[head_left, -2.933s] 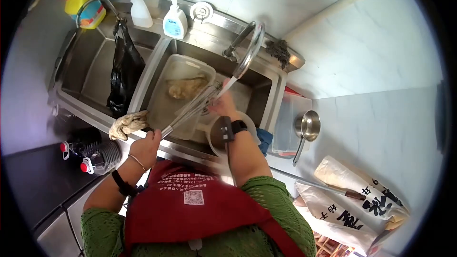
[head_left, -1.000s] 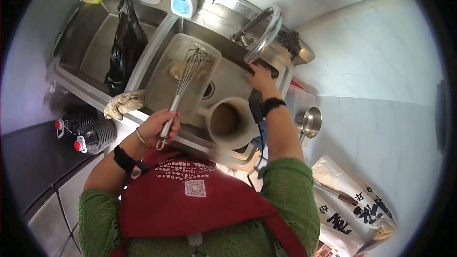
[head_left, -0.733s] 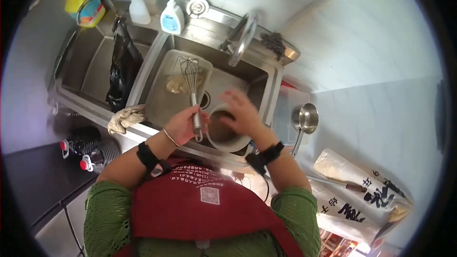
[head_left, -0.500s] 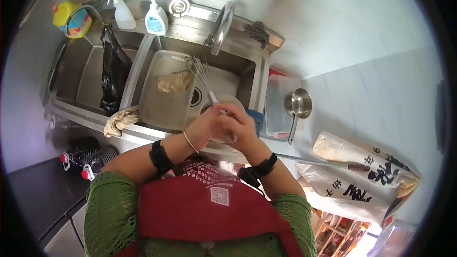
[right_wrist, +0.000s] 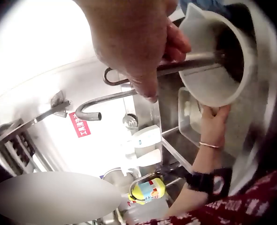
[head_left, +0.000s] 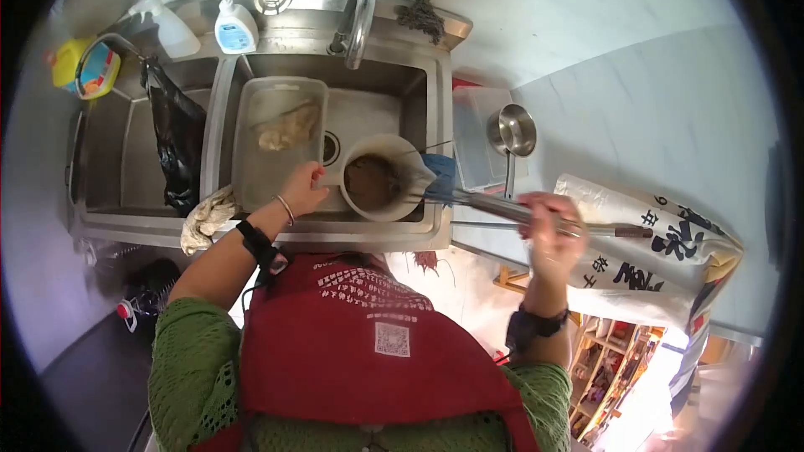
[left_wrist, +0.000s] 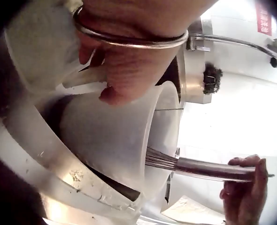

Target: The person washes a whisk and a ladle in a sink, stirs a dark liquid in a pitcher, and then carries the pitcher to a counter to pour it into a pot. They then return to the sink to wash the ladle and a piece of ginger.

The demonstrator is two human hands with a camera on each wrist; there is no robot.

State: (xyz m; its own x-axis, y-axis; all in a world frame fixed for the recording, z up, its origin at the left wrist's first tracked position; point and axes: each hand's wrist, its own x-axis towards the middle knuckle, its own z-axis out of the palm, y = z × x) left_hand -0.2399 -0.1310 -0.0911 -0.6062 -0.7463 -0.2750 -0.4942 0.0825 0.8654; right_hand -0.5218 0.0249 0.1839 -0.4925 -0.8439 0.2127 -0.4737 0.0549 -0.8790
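My left hand (head_left: 303, 192) grips the handle of a white plastic pitcher (left_wrist: 110, 136), which stands tilted in the right sink basin at its front edge. Some brownish liquid (head_left: 368, 182) lies in its bottom. On the right, my right hand (head_left: 553, 230) holds a balloon whisk (head_left: 494, 203) by its steel handle, nearly level. The whisk's wires reach over the spout side into the pitcher, as the left wrist view also shows. In the right wrist view the whisk handle (right_wrist: 185, 64) points into the pitcher's mouth.
Left of the pitcher, a clear plastic tub (head_left: 280, 176) holds water and a pale cloth (head_left: 289, 128). The faucet (head_left: 362, 21) arches over the back rim. A saucepan (head_left: 512, 130) lies on a lidded bin to the right; a rag (head_left: 209, 216) drapes the front edge.
The faucet stream has stopped after the right hand reached toward the tap. The whisk has passed from the left hand to the right and swung rightward into the pitcher. The left hand has taken the pitcher's handle.
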